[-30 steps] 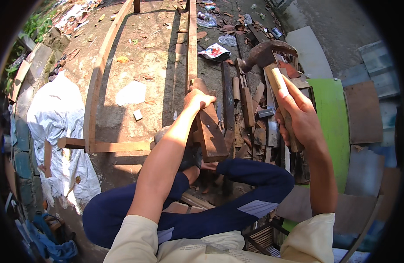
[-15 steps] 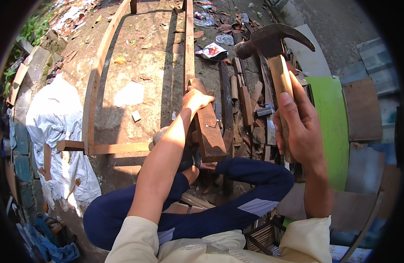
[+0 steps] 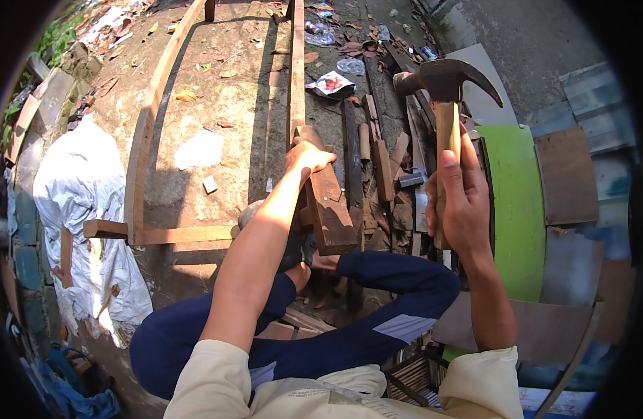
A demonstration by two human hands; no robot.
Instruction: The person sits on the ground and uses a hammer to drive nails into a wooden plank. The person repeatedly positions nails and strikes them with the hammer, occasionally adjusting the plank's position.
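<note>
My left hand (image 3: 309,158) is closed round the far part of a thick brown wooden block (image 3: 330,218), which lies slanted over the near end of a long wooden rail (image 3: 297,70). That rail, a second rail (image 3: 152,98) and a crosspiece (image 3: 185,236) form a light wooden frame on the ground. On the right, my right hand (image 3: 464,202) grips the wooden handle of a claw hammer (image 3: 448,133). The hammer stands raised, head up, its claw toward the right, apart from the block. My palm hides part of the handle.
Wood scraps (image 3: 383,167) lie in a heap between the block and a green board (image 3: 513,209). A crumpled white sheet (image 3: 91,209) covers ground on the left. Litter and dry leaves are scattered beyond. My bent legs (image 3: 398,279) are close below the block.
The hammer has tilted more upright, and my right hand has shifted slightly left and down. My left hand keeps its hold on the block. The whole view has shifted a little.
</note>
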